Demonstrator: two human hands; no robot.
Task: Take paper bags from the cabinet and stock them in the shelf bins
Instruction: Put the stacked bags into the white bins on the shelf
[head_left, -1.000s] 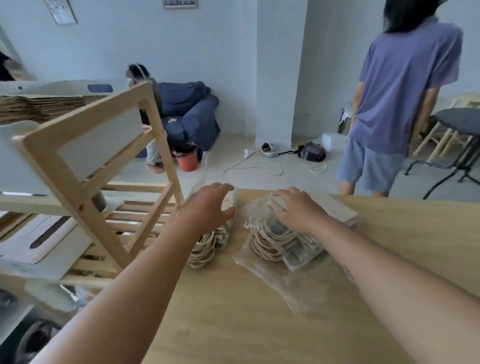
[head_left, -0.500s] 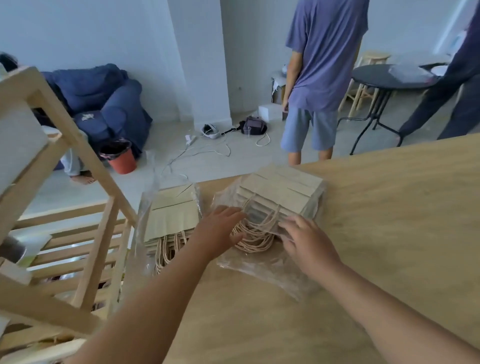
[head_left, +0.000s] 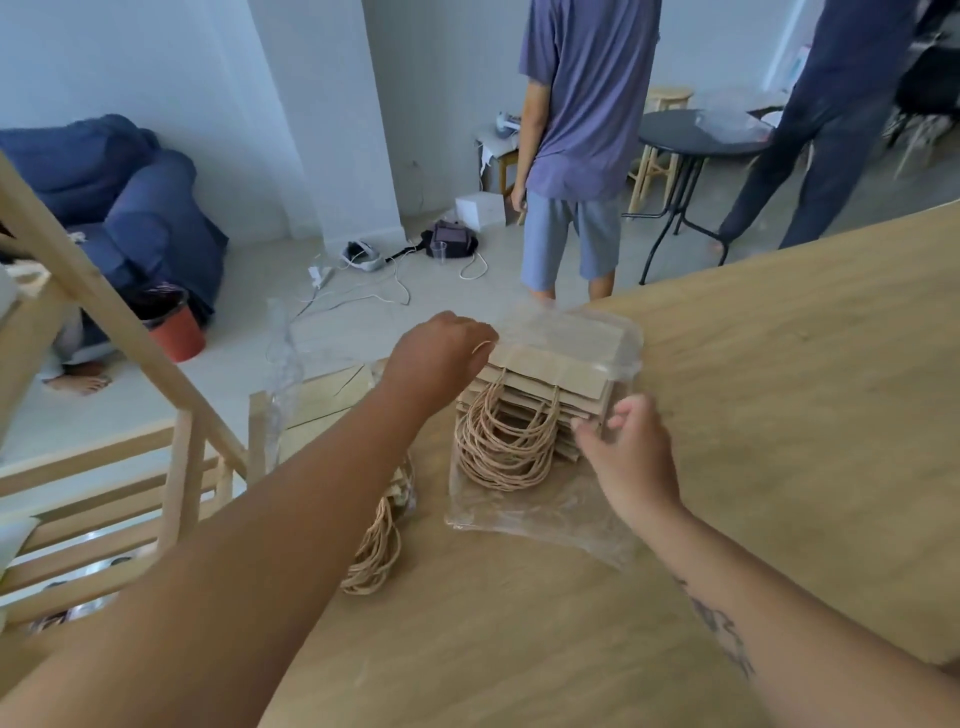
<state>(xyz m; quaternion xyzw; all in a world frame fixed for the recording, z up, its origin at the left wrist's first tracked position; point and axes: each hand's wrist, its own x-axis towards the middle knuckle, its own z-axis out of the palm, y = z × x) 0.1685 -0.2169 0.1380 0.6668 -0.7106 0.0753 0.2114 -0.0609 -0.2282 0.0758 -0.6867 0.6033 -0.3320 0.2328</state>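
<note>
The stack of flat brown paper bags (head_left: 545, 384) in clear plastic wrap lies on the wooden table top (head_left: 779, 389), left hand (head_left: 441, 348) pinching its far corner, right hand (head_left: 623, 447) gripping its near side, likely to pull the wrap off.

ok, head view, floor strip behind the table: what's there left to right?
Blue sofa → red pot → white headset → dark bag → white box → person in purple shirt → black round table → person in dark clothes.
</note>
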